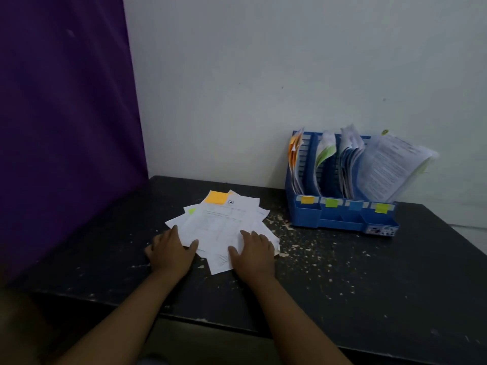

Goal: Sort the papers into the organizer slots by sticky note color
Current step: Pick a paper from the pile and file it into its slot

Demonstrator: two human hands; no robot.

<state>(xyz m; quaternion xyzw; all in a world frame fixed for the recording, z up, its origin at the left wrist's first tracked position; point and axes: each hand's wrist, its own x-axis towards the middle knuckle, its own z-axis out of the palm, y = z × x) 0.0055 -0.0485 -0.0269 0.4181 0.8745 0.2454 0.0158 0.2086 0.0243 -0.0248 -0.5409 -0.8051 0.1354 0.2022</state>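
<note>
While flat on black table [342, 272], loose paper pile [224, 222] pinned under left hand [172, 250] and right hand [254, 250], both spread open, gripping nothing. Orange sticky note [216, 198] topmost. Blue organizer [340, 217] right, well apart, slots part-filled.

The table [342, 272] was a dark, near-black slab with a slight sheen, its surface worn and flecked with pale chips and scuffs. The loose papers [224, 222] on it were thin, matt white printed sheets; an orange sticky note [216, 198] on one looked matt as well. The organizer [342, 217] was smooth blue moulded plastic with ribbed dividers and small paper colour tabs stuck along its front. The wall [263, 75] was matt, painted pale grey. The purple curtain [66, 114] looked like soft, dull cloth.
</note>
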